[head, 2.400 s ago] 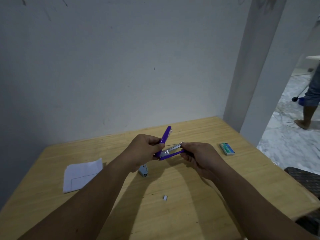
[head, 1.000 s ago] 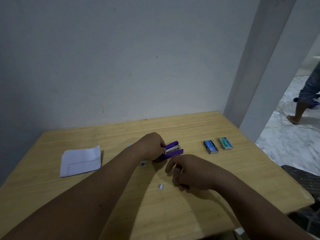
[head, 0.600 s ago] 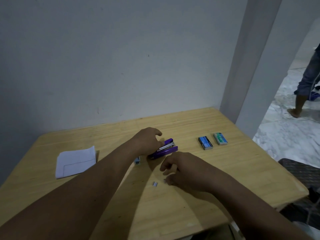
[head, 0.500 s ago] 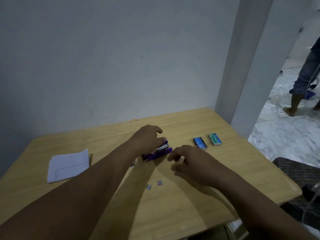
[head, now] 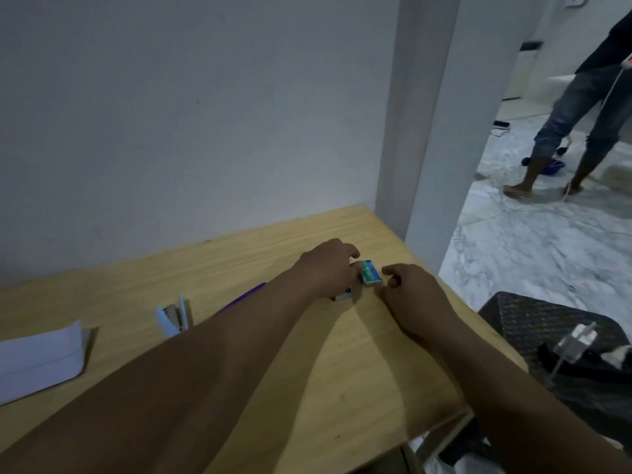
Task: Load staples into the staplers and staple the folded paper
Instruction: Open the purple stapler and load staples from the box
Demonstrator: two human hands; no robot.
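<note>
Two hands flank the green staple box (head: 371, 277), its length running away: left hand (head: 326, 266) touching with curled fingers, right hand (head: 408, 295) loosely curled, empty, just beside.

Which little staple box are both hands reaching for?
The green staple box, lying between the left hand and right hand. The other box is mostly hidden under the left hand.

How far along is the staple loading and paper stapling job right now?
Done: not clear; the purple stapler lies on the table, mostly behind the forearm. In hand: left hand and right hand are at the green staple box. Left: the open white stapler and the untouched folded paper.
</note>
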